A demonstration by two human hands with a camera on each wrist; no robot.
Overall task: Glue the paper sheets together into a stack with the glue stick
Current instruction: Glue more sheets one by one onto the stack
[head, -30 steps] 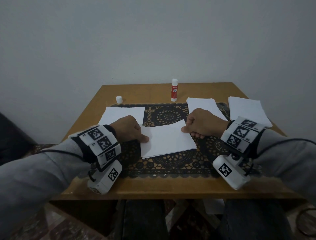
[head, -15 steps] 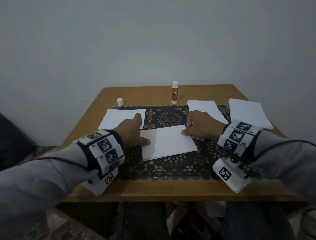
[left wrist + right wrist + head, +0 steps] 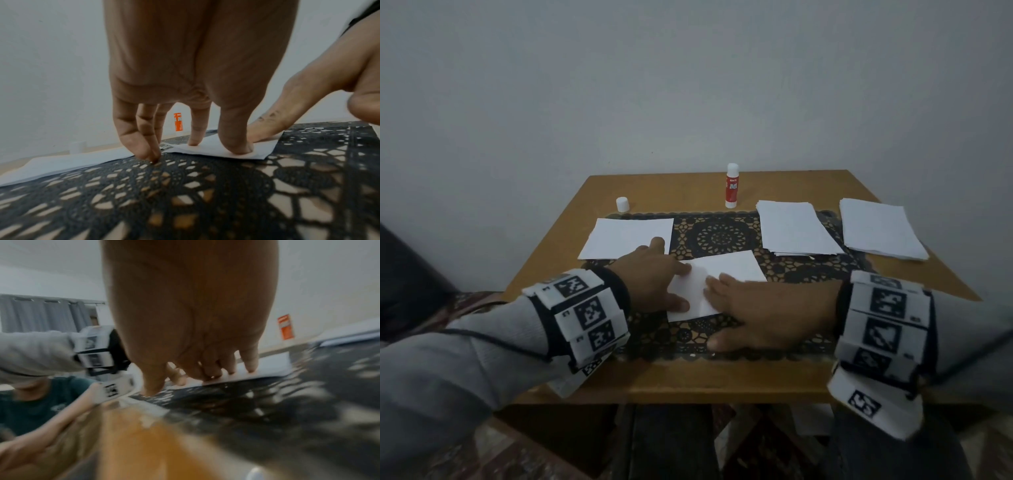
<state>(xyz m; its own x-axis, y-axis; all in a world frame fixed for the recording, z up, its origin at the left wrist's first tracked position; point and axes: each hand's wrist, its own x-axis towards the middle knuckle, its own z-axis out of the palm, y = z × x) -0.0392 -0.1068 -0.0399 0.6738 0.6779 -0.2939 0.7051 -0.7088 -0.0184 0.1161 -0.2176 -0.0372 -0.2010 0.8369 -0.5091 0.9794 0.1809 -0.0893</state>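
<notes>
A small stack of white sheets (image 3: 732, 269) lies in the middle of the black lace mat (image 3: 722, 236). My left hand (image 3: 657, 281) rests at its left edge with fingers spread; in the left wrist view the thumb (image 3: 236, 144) and a finger press the sheet (image 3: 263, 151). My right hand (image 3: 750, 308) lies flat over the stack's near right part, and its fingertips (image 3: 226, 369) press the paper (image 3: 273, 366). The uncapped glue stick (image 3: 732, 185) stands upright at the table's far edge, and its white cap (image 3: 622, 204) stands to the left of it.
A single white sheet (image 3: 626, 236) lies at the mat's left. Two more paper stacks (image 3: 794, 228) (image 3: 880, 233) lie at the right. The wooden table (image 3: 688, 380) ends close to my body, and a grey wall stands behind it.
My right hand has uncurled from a fist and slid left, flat across the stack. My left hand has spread its fingers at the stack's left edge.
</notes>
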